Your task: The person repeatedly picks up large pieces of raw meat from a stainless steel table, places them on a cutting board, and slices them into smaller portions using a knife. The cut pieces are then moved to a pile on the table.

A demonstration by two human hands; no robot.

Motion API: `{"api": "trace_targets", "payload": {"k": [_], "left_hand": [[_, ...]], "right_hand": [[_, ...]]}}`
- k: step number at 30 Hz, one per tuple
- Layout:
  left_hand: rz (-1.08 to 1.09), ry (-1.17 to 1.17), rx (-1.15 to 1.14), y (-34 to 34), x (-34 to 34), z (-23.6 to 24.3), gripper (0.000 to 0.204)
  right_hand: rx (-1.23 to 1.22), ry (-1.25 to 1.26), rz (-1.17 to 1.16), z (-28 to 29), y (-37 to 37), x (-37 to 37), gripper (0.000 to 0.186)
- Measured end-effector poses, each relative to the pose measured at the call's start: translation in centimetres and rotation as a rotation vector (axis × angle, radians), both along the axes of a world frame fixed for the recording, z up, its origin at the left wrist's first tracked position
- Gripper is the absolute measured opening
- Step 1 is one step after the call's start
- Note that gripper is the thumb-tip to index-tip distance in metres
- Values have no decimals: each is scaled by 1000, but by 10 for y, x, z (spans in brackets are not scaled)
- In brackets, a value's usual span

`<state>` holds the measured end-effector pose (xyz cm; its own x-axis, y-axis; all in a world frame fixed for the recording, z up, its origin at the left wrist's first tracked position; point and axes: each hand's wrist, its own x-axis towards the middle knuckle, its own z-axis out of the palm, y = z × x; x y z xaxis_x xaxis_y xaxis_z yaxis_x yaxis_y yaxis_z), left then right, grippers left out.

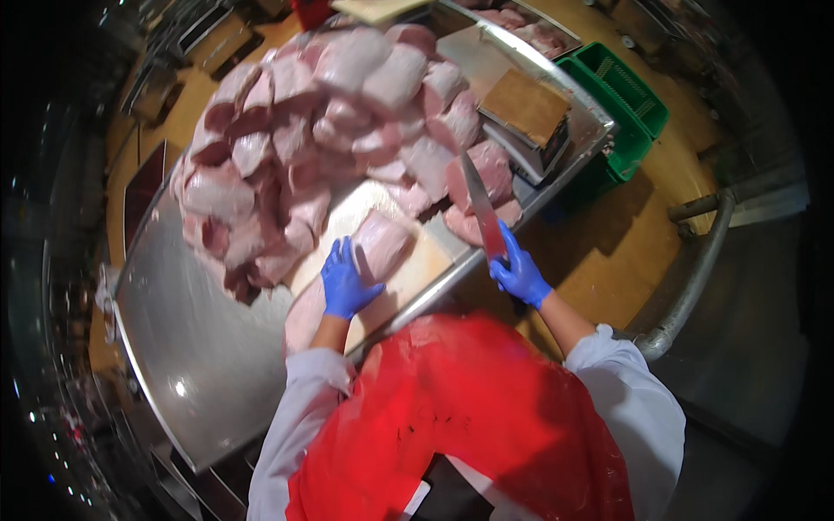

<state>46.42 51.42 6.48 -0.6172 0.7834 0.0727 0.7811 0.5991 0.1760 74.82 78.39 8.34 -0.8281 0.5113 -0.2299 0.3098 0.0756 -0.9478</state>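
Note:
In a blue glove, my left hand [347, 280] lies with its fingers spread on a long pale-pink piece of meat [382, 245]. That meat rests on a white cutting board [427, 260] at the table's near edge. My right hand [521, 271], also gloved in blue, grips a long knife [483, 207] by its handle. The blade points up and away, over some cut pieces of meat [488, 178] to the right of the board. A big heap of raw meat [287, 130] surrounds the board's far and left sides.
The steel table [195, 347] has a raised edge along my side. A scale [530, 156] with a brown top stands at the far right of the table. Beyond it are green crates [621, 108]. A metal pipe rail [695, 291] is off to my right.

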Motion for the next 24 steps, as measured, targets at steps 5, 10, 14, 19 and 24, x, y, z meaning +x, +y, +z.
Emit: {"api": "trace_targets", "payload": {"k": [5,10,14,19,24], "left_hand": [[110,10,-145,-60,-10,-21,103],[108,-113,-163,-76,-18,-2,103],[112,-122,-177,-74,-13,0,99],[-5,33,118,-77,-24,-21,80],[-74,-98,53,-70,-32,-18,73]], "right_hand": [[535,-55,349,-20,-37,-38,84],[665,-109,568,-19,-96,-72,88],[716,-228,602,-9,-128,-87,90],[742,-396,605,18,-149,-92,89],[768,-428,535,26,-169,-112,86]]}}
